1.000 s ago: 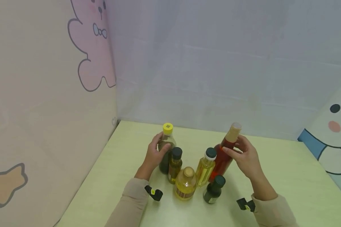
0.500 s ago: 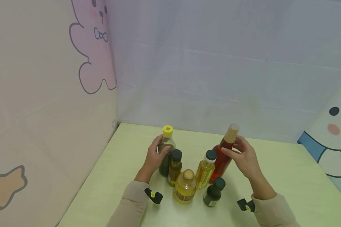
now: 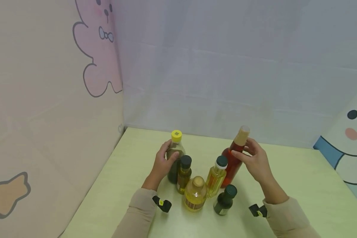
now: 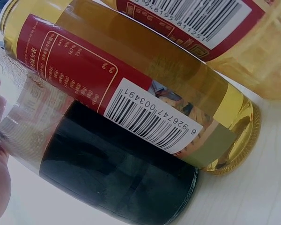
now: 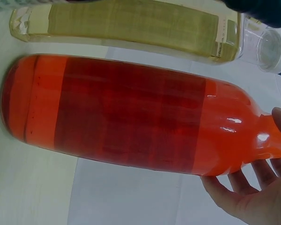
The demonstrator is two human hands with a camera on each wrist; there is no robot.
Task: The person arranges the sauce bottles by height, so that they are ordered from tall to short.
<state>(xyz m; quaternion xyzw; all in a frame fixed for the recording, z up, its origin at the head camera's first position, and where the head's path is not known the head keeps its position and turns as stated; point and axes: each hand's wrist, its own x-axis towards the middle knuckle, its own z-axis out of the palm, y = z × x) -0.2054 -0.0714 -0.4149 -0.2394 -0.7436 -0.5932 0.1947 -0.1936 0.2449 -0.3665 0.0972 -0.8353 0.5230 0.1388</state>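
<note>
My left hand (image 3: 162,162) holds a yellow-capped bottle of dark liquid (image 3: 174,170) around its upper part, fingers behind and thumb in front. The right hand (image 3: 257,162) grips a red bottle (image 3: 232,165) at its neck; in the head view its top leans right. In the right wrist view the red bottle's base is near the table, but I cannot tell whether it touches. Between the hands stand a slim dark-capped oil bottle (image 3: 184,178), a round gold-capped bottle (image 3: 195,195), a green-capped bottle of yellow oil (image 3: 215,180) and a small dark green bottle (image 3: 224,201).
All the bottles are grouped on a pale table (image 3: 116,185). A light curtain (image 3: 226,66) hangs behind its far edge, and a cartoon-printed wall (image 3: 41,115) borders the left side. Bare tabletop shows at both sides of the group.
The red bottle's top has shifted slightly left with the right hand, so it leans a little less. The left hand keeps hold of the yellow-capped bottle; the other bottles stay in place.
</note>
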